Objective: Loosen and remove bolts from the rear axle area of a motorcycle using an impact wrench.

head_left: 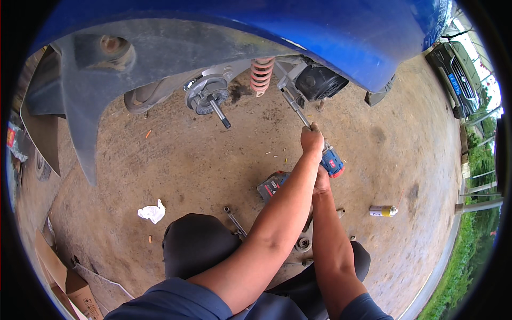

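My left hand (312, 138) is closed around a long metal extension bar (295, 105). The bar slants up and away, its far end reaching behind the blue body panel, beside a black rounded housing (319, 82); the exact contact there is hard to see. Just behind it, my right hand (321, 182) grips a blue cordless impact wrench (333, 161) with red trim. Its grey and red battery (270, 184) shows to the left of my left forearm. A faded red coil spring (262, 76) hangs left of the bar. Farther left, a bare hub with a protruding axle shaft (219, 111) is exposed.
The blue scooter-like body (330, 32) overhangs the top. On the concrete lie a ratchet-like wrench (234, 221), metal parts (303, 244), a spray can (383, 210) and crumpled white tissue (153, 211). A cardboard box (80, 293) stands lower left; a dark car (453, 80) is parked at right.
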The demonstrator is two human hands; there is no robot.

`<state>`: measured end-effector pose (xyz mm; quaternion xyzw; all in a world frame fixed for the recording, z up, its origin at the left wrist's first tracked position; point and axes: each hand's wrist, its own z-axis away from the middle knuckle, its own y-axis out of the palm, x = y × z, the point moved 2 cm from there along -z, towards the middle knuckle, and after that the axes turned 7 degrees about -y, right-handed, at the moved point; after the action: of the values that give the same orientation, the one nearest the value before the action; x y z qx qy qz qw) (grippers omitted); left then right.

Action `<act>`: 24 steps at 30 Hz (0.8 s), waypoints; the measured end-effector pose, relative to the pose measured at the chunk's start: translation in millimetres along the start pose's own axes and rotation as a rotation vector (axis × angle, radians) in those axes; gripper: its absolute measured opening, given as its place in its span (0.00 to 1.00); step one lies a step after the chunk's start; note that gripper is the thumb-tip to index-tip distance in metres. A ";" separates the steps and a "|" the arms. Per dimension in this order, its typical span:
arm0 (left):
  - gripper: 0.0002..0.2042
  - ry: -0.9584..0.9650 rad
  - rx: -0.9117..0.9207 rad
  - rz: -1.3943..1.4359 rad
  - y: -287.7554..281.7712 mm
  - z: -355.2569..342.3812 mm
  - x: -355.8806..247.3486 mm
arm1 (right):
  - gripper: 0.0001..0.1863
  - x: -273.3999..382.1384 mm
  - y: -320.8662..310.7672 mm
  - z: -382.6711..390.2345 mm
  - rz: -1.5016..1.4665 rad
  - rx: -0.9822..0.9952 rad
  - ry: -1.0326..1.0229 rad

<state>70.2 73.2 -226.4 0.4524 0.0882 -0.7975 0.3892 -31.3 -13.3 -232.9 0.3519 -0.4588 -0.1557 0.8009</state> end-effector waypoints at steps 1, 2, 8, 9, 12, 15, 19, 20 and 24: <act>0.21 0.014 -0.013 -0.021 -1.1 -0.9 -0.1 | 0.17 0.0 1.5 -0.1 0.004 0.005 0.001; 0.21 0.014 -0.016 -0.021 -1.7 -1.8 -0.5 | 0.17 -0.4 3.4 -0.2 0.008 0.011 0.002; 0.22 -0.048 0.064 0.053 6.1 15.2 -3.1 | 0.17 5.2 -10.4 1.7 0.002 -0.016 -0.013; 0.22 -0.005 0.033 0.032 0.0 8.7 -5.7 | 0.17 1.7 2.5 1.5 -0.003 -0.003 -0.004; 0.21 0.027 0.006 0.029 -8.1 3.1 -10.0 | 0.12 -0.4 24.4 4.7 0.006 -0.045 -0.019; 0.21 -0.008 0.039 0.056 -1.1 16.8 -11.3 | 0.11 5.9 18.1 7.8 0.002 -0.056 -0.007; 0.21 0.015 0.027 0.035 -3.8 8.7 -9.5 | 0.11 2.4 16.2 4.2 -0.007 -0.062 -0.004; 0.21 0.016 0.023 0.034 -4.2 4.9 -6.7 | 0.11 0.8 16.8 3.4 -0.007 -0.068 0.003; 0.21 0.021 0.022 0.048 5.3 -2.8 2.1 | 0.17 1.7 -3.1 -2.6 -0.031 0.007 0.007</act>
<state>75.1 69.8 -228.6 0.4668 0.0727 -0.7842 0.4022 -28.0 -15.3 -234.9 0.3623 -0.4511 -0.1655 0.7986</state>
